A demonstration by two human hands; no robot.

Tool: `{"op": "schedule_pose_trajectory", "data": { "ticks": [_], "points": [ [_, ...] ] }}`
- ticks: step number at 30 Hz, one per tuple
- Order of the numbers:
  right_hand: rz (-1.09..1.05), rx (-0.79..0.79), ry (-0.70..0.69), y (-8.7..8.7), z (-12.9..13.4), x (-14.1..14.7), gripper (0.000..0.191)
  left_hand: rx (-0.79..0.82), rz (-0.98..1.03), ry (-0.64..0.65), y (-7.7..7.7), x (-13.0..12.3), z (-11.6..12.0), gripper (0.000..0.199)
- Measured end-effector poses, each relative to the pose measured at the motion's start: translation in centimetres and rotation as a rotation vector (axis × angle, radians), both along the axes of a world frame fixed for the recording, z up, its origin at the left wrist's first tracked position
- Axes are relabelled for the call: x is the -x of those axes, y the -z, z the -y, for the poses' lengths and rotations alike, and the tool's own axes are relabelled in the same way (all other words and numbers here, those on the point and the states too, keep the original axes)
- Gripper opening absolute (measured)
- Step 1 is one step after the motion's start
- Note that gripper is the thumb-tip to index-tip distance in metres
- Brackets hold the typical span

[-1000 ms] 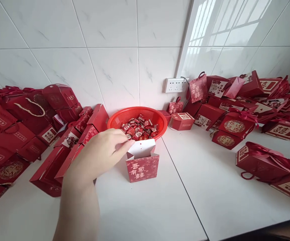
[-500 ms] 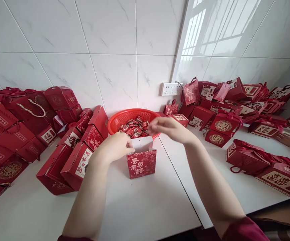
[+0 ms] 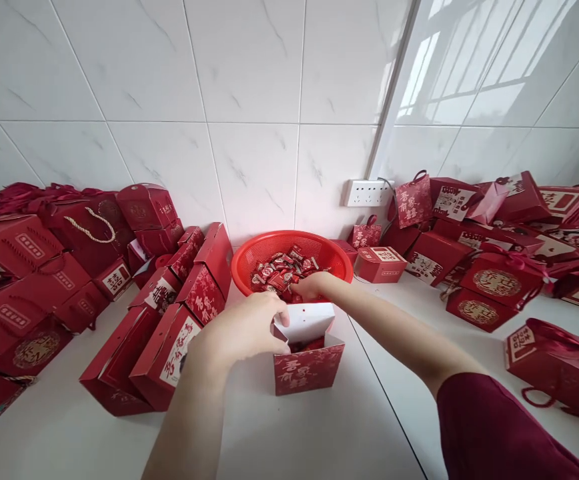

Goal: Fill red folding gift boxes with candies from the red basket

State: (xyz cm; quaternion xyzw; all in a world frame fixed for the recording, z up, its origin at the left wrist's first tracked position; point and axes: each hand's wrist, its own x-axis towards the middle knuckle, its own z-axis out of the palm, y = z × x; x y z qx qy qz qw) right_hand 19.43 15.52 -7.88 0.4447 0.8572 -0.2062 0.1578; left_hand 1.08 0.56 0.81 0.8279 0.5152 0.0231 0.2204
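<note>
An open red box (image 3: 308,371) with white characters stands upright on the white table, its white flap raised, and red items show inside. My left hand (image 3: 254,328) grips the box's left edge between thumb and fingers. Behind the box is a red plastic basket (image 3: 342,261) holding a heap of red wrapped candies (image 3: 282,270). My right hand (image 3: 312,285) reaches down into the basket at the candies; its fingertips are hidden, so what they hold cannot be made out.
Tall red boxes (image 3: 169,360) stand left of my left arm, with stacked gift boxes (image 3: 34,247) farther left. More red boxes (image 3: 489,283) crowd the right side. A power strip (image 3: 368,193) is on the tiled wall behind.
My right hand has gone from above the box's rear down into the basket's candies. The view has shifted, and the person's hand at the far right is out of frame.
</note>
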Motion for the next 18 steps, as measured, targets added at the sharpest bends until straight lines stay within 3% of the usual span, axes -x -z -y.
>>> {"op": "schedule_pose_trajectory", "data": {
  "ticks": [3,6,12,14,18],
  "points": [
    [-0.056,0.116,-0.076,-0.2,0.5,0.3,0.028,-0.007,-0.018,-0.020,0.0,-0.3,-0.2,0.028],
    [-0.158,0.162,-0.135,-1.1,1.0,-0.1,0.029,-0.012,-0.032,-0.048,-0.1,-0.7,-0.3,0.028],
    [-0.455,-0.140,0.028,-2.4,3.5,-2.7,0.026,0.001,-0.043,-0.056,-0.6,-1.1,0.1,0.023],
    [-0.662,-0.176,0.113,-2.8,5.1,-4.1,0.029,0.006,-0.043,-0.077,-0.7,-1.3,0.3,0.024],
    [-1.178,0.091,0.196,-4.6,8.9,-6.8,0.033,0.005,-0.070,-0.104,-0.8,-1.8,0.7,0.029]
  ]
}}
